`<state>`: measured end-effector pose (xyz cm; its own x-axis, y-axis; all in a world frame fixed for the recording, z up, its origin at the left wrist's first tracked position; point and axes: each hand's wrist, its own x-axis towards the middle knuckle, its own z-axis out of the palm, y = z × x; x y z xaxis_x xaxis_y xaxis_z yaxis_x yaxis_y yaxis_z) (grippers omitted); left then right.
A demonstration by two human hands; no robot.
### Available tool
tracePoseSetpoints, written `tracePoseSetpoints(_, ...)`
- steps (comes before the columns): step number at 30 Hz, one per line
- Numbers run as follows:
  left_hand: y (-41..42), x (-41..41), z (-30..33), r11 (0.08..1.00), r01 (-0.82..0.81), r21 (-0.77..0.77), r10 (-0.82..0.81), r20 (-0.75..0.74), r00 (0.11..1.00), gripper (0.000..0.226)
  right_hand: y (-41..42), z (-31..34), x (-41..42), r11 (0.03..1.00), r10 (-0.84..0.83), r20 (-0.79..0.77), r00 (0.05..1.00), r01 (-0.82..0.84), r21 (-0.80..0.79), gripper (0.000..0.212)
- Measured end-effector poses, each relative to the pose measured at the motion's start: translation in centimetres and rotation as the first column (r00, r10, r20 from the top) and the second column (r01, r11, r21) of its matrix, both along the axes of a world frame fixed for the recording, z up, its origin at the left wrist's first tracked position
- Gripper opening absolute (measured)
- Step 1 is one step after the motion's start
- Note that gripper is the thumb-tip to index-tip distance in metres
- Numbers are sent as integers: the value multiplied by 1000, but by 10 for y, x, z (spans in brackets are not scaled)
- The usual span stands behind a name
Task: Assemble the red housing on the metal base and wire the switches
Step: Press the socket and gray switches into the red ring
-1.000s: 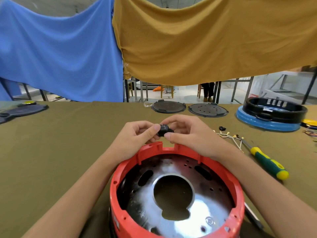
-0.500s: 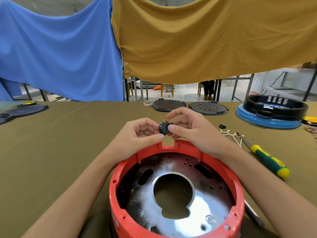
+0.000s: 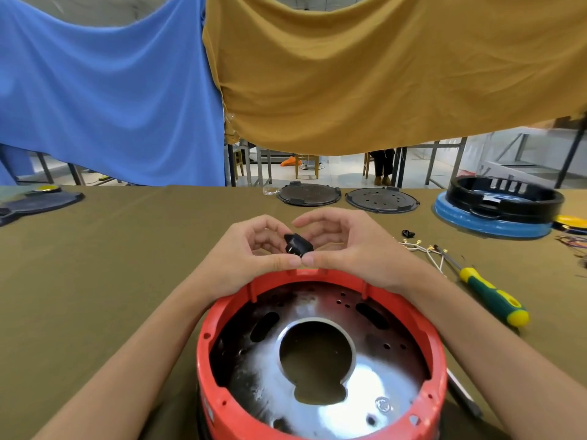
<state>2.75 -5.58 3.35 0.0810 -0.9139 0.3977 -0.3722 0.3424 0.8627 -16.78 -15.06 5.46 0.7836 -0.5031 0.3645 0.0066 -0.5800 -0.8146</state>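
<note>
Counter point(image 3: 95, 281), olive cloth: red housing point(image 3: 320, 408) seated round the metal base point(image 3: 359, 389) at the near edge. Left hand point(image 3: 251, 258) and right hand point(image 3: 349, 252), just beyond its far rim, curled fingers together pinching one black switch point(image 3: 298, 244). Screwdriver point(image 3: 489, 293) and wires point(image 3: 422, 249) lie right.

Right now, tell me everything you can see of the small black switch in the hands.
The switch is a small black block, plastic by the look, with short metal prongs on its lower side. It sits tilted in the air just beyond the far rim of the red housing, not yet fitted. The left hand and right hand pinch it between thumbs and fingertips. No wires are on it.
</note>
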Motion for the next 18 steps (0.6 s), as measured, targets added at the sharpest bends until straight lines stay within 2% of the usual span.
tracePoseSetpoints(3, 1, 0, 0, 999, -31, -20, 31, -7, 1000, 29, 0, 0, 2, 1000, -4, -12, 1000, 4, -14, 35)
tracePoseSetpoints(8, 1, -2, -2, 999, -51, -18, 51, -33, 998, 18, 1, 0, -1, 990, -15, 29, 999, 11, 141, 28)
tracePoseSetpoints(18, 0, 0, -4, 998, -52, -29, 51, -21, 998, 17, 0, -1, 1, 991, -37, -14, 999, 39, 128, 25)
